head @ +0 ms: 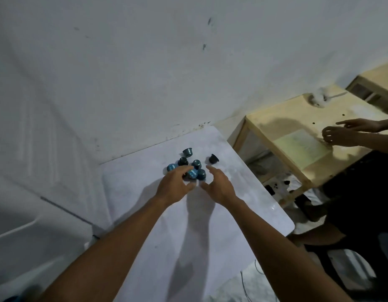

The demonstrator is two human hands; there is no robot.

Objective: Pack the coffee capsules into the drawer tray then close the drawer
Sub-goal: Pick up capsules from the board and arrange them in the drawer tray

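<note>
Both hands reach for a cluster of coffee capsules (189, 168) lying on the white table (243, 210), toward its far end near the wall (145, 73). The left hand (176, 186) comes in on the near-left side of the cluster, its fingers curled loosely over the nearest blue capsules; whether they already pinch one is unclear, since motion blur hides the fingertips. The right hand (219, 186) sits just right of the cluster with fingers spread apart and holding nothing. One black capsule (213, 158) lies on its side, apart from the cluster on the far right, and one grey-blue capsule (188, 151) stands just beyond it. No drawer or tray shows here, so its place cannot be told.

The step looks like gathering the capsules. To do it well, the two hands should probably cup the cluster from both sides and close inward together, so the round, light capsules do not roll away toward the table's edge. The stray black one is best swept in with the right fingers first. Taking a few at a time keeps the grip sure.
</note>
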